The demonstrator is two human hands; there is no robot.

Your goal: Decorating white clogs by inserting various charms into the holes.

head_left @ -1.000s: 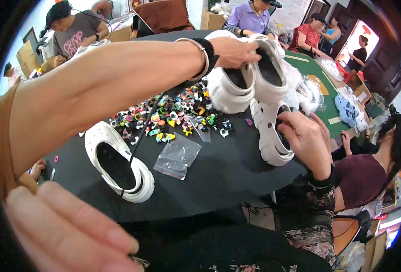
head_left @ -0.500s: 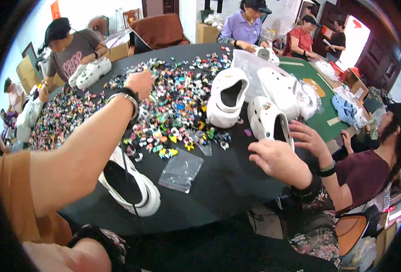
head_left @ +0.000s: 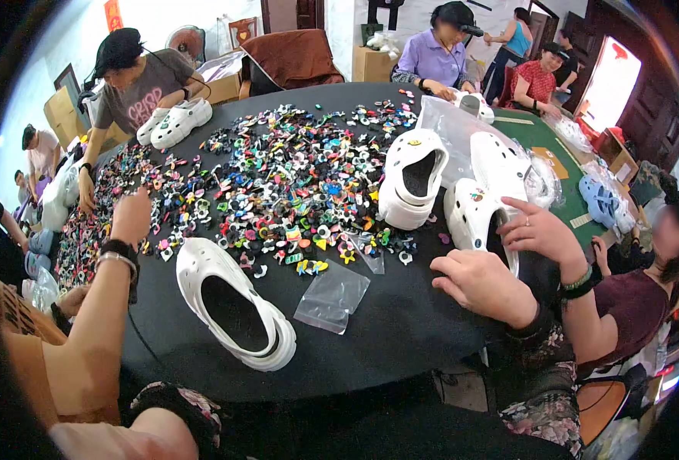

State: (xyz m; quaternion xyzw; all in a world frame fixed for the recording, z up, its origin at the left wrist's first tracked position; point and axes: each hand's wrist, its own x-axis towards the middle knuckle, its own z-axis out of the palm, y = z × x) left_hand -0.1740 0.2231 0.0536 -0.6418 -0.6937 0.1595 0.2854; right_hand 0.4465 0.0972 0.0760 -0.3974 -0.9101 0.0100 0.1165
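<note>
My right hand (head_left: 481, 287) has its fingers curled in, beside the near side of a white clog (head_left: 470, 222) with small charms on its toe; what the fingers hold, if anything, is hidden. A co-worker's ringed hand (head_left: 539, 230) touches that same clog from the right. At the lower left edge my left hand (head_left: 128, 441) shows only in part, its fingers out of sight. Between my arms, another white clog (head_left: 236, 307) lies on the black table. A clear zip bag (head_left: 332, 299) is to the right of it. A third white clog (head_left: 412, 180) stands beyond.
Small colourful shoe charms (head_left: 293, 176) are heaped across the black table (head_left: 385, 337). Another co-worker's hand (head_left: 132, 215) hovers over the left end of the heap. White clogs (head_left: 174, 125) and clear plastic wrap (head_left: 443, 130) lie farther back. Blue clogs (head_left: 600, 201) sit on a green surface (head_left: 524, 130).
The whole view has shifted, so things sit farther right. The left co-worker's arm has drawn back leftward from the middle of the charms, uncovering the near white clog. My right hand keeps its curled shape.
</note>
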